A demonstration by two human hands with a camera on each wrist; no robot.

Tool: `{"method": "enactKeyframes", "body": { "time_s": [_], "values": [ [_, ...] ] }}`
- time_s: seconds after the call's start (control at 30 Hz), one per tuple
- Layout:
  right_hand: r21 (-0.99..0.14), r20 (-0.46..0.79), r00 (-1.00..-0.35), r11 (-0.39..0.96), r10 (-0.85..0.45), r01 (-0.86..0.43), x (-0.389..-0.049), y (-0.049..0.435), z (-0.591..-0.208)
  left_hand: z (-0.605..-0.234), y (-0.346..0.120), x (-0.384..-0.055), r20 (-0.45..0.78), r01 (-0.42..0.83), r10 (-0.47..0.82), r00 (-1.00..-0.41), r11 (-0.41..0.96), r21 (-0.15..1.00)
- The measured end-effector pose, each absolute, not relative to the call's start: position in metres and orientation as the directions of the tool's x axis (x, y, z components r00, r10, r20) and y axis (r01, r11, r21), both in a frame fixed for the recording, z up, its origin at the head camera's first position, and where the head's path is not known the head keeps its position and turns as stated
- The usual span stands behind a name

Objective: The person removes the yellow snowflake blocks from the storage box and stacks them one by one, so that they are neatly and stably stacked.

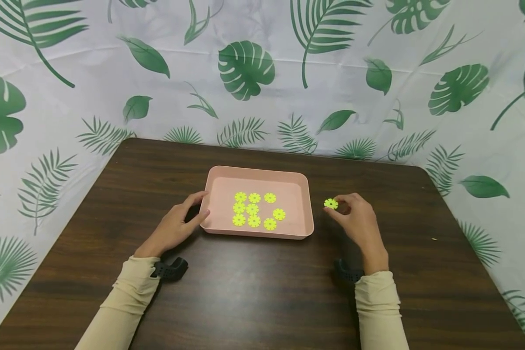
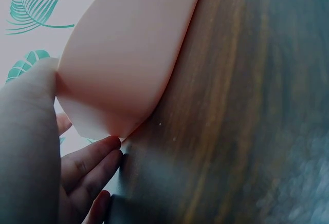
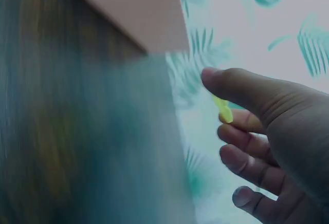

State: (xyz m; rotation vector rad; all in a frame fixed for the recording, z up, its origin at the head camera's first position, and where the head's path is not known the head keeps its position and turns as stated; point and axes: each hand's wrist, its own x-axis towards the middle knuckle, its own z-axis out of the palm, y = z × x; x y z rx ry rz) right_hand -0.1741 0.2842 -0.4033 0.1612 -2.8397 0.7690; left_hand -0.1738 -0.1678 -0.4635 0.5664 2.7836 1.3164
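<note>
A yellow notched disc (image 1: 327, 202) is pinched by the right hand (image 1: 359, 221), just beyond the pink tray's (image 1: 258, 233) right end; the tray's left end is held by the left hand (image 1: 175, 226). Nine matching discs (image 1: 252, 205) are contained inside.

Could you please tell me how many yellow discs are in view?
10: nine yellow discs lie in the pink tray, in rough far, middle and near rows of three; one more disc is pinched in the right hand. None appears hidden.
</note>
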Motion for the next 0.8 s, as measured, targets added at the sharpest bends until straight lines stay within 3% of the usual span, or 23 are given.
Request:
{"method": "enactKeyframes", "body": {
  "time_s": [0.33,0.8],
  "values": [
    [-0.485,0.056,-0.998,0.873,-0.01,-0.036,-0.17,0.324,-0.42,-0.464,-0.168,-0.174,0.149,0.323,0.327,-0.933,0.583,0.746],
    [-0.487,0.004,-0.999,0.872,-0.053,-0.049,-0.173,0.322,-0.419,-0.466,-0.168,-0.178,0.141,0.317,0.328,-0.934,0.583,0.748]
  ]
}}
